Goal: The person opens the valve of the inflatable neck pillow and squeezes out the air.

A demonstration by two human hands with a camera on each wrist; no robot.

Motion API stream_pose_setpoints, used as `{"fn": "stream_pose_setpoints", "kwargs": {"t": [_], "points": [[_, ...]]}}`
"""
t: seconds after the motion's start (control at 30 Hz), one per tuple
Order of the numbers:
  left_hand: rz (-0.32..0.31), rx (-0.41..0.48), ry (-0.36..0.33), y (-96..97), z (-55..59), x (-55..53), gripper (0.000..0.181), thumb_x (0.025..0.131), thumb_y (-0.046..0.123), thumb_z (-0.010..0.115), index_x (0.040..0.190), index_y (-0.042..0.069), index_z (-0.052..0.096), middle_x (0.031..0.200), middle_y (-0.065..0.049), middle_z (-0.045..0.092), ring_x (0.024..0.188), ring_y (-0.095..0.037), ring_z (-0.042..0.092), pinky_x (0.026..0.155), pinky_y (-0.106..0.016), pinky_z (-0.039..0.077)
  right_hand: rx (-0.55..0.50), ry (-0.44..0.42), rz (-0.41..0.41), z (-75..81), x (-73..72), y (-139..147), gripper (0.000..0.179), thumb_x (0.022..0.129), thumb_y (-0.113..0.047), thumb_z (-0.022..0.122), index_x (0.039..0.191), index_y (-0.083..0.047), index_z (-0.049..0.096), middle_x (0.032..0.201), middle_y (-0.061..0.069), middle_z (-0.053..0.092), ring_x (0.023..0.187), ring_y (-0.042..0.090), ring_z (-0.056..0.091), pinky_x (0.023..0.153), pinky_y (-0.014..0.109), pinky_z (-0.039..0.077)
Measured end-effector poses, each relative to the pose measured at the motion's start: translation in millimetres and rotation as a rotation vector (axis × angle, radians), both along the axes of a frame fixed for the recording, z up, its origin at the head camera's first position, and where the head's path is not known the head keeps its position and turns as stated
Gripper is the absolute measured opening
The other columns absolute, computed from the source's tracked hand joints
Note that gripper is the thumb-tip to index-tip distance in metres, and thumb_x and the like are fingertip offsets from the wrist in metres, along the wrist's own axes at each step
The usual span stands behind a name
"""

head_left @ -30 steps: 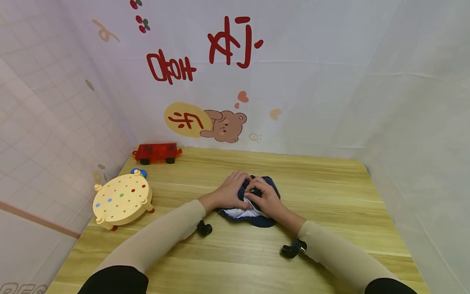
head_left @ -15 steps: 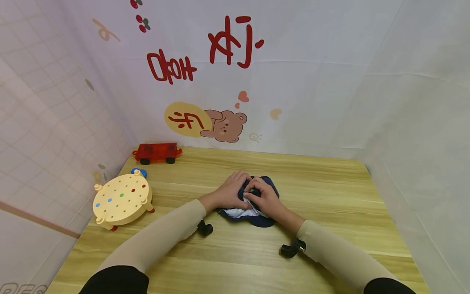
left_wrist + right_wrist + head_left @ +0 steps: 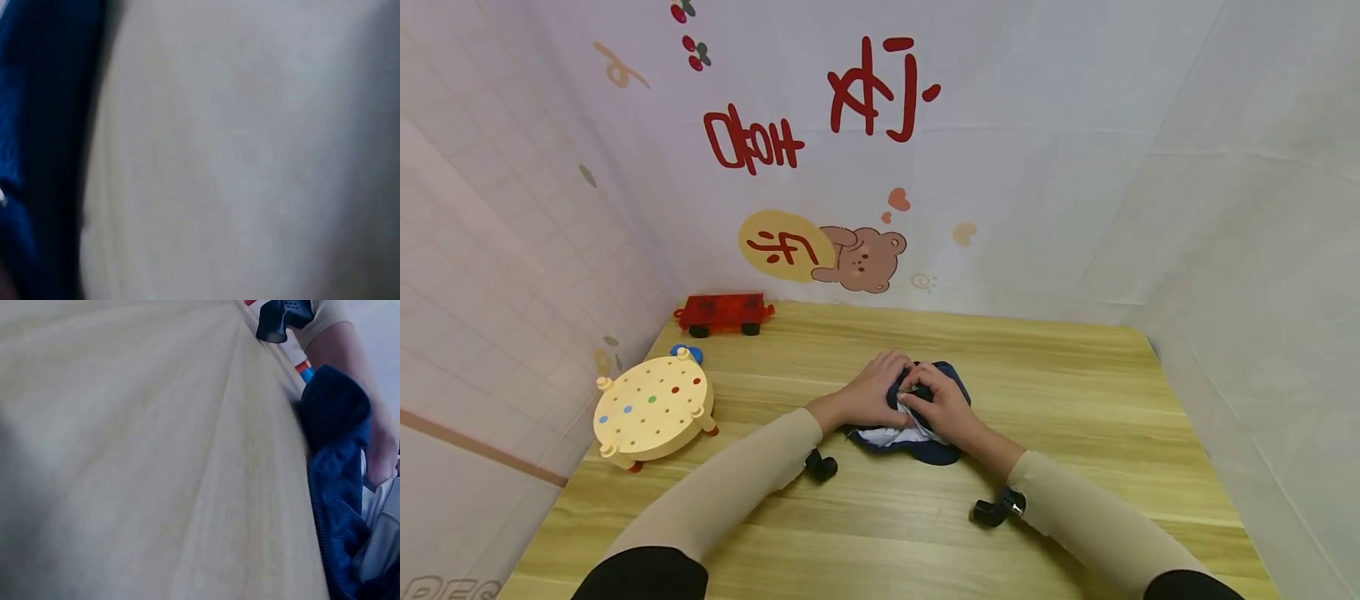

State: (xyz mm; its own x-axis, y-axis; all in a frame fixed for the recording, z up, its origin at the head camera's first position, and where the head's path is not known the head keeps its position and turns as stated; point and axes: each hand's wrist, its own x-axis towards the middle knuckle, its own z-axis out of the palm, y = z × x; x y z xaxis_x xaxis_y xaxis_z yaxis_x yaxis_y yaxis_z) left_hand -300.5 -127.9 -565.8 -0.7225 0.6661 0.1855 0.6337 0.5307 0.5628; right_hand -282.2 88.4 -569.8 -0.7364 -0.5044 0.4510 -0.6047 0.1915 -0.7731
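A dark blue fabric pouch (image 3: 936,452) with a white lining lies crumpled on the table. In the right wrist view the pouch (image 3: 340,487) shows a zipper along its edge and white material inside. From the left, my left hand (image 3: 874,392) holds the pouch, thumb over the lining and fingers at its far side. My right hand (image 3: 946,406) pinches the pouch near its middle between thumb and fingers. What lies between those fingertips is too small to make out. The left wrist view is blurred, with the blue pouch (image 3: 44,144) along its left edge.
At the left stands a round cream pegged toy (image 3: 653,408), upturned, with coloured dots. A small blue piece (image 3: 694,354) sits behind it. Farther back is a red toy wagon (image 3: 722,314). White printed cloth (image 3: 1037,208) walls in the wooden table (image 3: 1075,392).
The head view has shifted very slightly. Both hands stay in place on the pouch, with hardly any finger movement visible.
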Motion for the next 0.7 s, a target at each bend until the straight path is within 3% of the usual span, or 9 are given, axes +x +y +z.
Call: {"fn": "stream_pose_setpoints", "kwargs": {"t": [0.1, 0.23, 0.4, 0.5, 0.7], "points": [[-0.011, 0.016, -0.018, -1.9, 0.7, 0.9, 0.078, 0.089, 0.052, 0.090, 0.145, 0.014, 0.050, 0.148, -0.005, 0.048, 0.132, -0.025, 0.044, 0.114, -0.049, 0.038, 0.049, 0.006, 0.019, -2.6, -6.4, 4, 0.015, 0.098, 0.002, 0.082, 0.105, -0.011, 0.076, 0.110, 0.007, 0.070, 0.111, 0.026, 0.063, 0.101, 0.027, 0.046], [0.030, -0.018, -0.023, -4.5, -0.8, 2.6, 0.100, 0.088, 0.058, 0.090, 0.164, 0.016, 0.041, 0.164, -0.008, 0.041, 0.150, -0.027, 0.039, 0.126, -0.051, 0.031, 0.166, 0.080, 0.114, 9.4, -16.1, 9, 0.015, 0.100, -0.009, 0.084, 0.108, -0.019, 0.076, 0.117, 0.001, 0.069, 0.117, 0.023, 0.064, 0.104, 0.038, 0.051], [0.072, -0.079, -0.023, -5.1, -3.3, 1.0, 0.106, 0.090, 0.067, 0.085, 0.172, 0.023, 0.035, 0.174, -0.003, 0.034, 0.158, -0.026, 0.033, 0.130, -0.052, 0.027, 0.308, 0.259, 0.250, 24.0, -30.7, 17, 0.015, 0.100, -0.015, 0.085, 0.110, -0.020, 0.075, 0.117, -0.002, 0.065, 0.110, 0.019, 0.057, 0.097, 0.045, 0.047], [0.072, -0.090, -0.016, -3.2, -3.4, -0.1, 0.100, 0.091, 0.068, 0.083, 0.169, 0.025, 0.040, 0.170, 0.000, 0.039, 0.156, -0.024, 0.036, 0.129, -0.052, 0.029, 0.269, 0.298, 0.259, 15.7, -36.9, 21, 0.022, 0.096, -0.011, 0.088, 0.111, -0.021, 0.076, 0.116, 0.000, 0.066, 0.104, 0.021, 0.052, 0.093, 0.045, 0.039], [0.070, -0.066, -0.010, 4.5, -1.5, 2.5, 0.096, 0.091, 0.066, 0.084, 0.167, 0.025, 0.044, 0.171, 0.001, 0.040, 0.158, -0.025, 0.036, 0.128, -0.055, 0.029, 0.087, 0.150, 0.197, -2.6, -27.9, 21, 0.029, 0.091, 0.006, 0.086, 0.109, -0.014, 0.076, 0.118, 0.010, 0.070, 0.111, 0.030, 0.061, 0.098, 0.037, 0.047]]}}
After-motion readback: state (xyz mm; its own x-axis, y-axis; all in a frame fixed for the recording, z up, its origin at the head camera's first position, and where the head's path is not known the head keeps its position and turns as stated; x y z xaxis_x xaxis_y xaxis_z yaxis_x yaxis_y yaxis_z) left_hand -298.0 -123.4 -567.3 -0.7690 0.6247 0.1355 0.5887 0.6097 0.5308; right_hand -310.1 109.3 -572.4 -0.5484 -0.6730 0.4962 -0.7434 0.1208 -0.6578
